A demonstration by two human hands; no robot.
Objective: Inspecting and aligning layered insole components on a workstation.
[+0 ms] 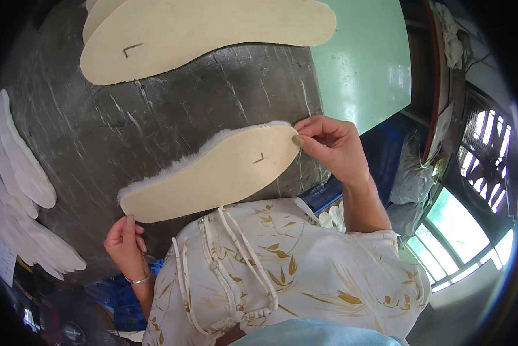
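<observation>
A cream insole with white fleece showing along its far edge is stretched between my two hands, smooth side up. A small dark mark is on its wider end. My right hand pinches that wider end between thumb and fingers. At the narrower end, my left hand has its thumb and fingers closed on the near corner. Beyond it, larger cream insole pieces lie overlapping at the far side of the dark worktop, the top one bearing a similar mark.
Fleecy white insoles are piled along the left of the scuffed dark worktop. A pale green surface adjoins it at the far right. Blue crates stand below the near edge. Plastic bags hang at the right.
</observation>
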